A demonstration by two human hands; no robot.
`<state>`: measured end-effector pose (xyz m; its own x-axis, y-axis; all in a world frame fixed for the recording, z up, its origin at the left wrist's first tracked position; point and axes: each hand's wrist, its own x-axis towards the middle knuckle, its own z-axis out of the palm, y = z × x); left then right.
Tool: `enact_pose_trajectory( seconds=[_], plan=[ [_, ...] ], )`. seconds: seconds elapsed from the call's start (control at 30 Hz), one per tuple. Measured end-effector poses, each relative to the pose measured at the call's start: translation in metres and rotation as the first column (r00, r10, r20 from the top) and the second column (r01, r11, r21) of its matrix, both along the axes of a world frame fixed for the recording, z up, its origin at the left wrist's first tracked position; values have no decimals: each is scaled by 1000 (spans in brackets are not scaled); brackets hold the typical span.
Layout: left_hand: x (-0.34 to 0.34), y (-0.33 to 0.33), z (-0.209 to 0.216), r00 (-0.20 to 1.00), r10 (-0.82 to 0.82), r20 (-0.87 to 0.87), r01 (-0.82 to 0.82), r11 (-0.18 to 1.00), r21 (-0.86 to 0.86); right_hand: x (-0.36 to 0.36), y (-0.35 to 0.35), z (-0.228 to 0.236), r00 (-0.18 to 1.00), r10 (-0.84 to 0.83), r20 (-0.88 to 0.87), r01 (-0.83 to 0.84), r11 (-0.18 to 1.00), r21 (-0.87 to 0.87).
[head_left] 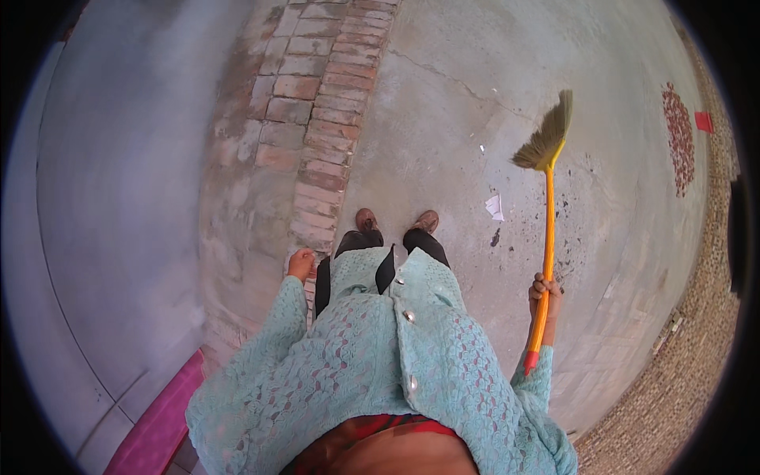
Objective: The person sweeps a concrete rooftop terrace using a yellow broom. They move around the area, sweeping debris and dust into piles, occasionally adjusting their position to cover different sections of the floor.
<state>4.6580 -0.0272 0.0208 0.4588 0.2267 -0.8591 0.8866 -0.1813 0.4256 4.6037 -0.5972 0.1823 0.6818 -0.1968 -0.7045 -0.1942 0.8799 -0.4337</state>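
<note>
In my right hand is a broom, its fingers wrapped round the lower half of the yellow-orange handle. The handle ends in a red cap below my grip. At the far end, the fanned brown bristles point away from me over the concrete. My left hand hangs by my left side, fingers loosely curled, with nothing visible in it. Ahead of my right side lie a torn white paper scrap and dark bits of debris.
A brick strip runs along the left, beside a grey wall. Reddish pieces are spread at the far right, near a red item. A patterned textured surface borders the right. A pink cloth-like sheet is at lower left.
</note>
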Motion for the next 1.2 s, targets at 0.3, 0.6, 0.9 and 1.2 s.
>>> enact_pose_trajectory(
  seconds=[0.3,0.6,0.9,1.2],
  plan=[
    [77,-52,25,975,-216,49,219,974,-64,-136,59,-21,722,-192,-664,286,958,33],
    [27,-5,36,990,-77,-114,82,996,34,-64,33,-147,856,-162,-492,378,845,379],
    [6,-7,44,992,-66,-103,74,994,79,151,-2,-142,950,-307,-50,290,817,499],
    [23,-16,37,994,-83,-73,86,996,33,124,-28,-59,958,-271,93,217,899,381]
  ],
)
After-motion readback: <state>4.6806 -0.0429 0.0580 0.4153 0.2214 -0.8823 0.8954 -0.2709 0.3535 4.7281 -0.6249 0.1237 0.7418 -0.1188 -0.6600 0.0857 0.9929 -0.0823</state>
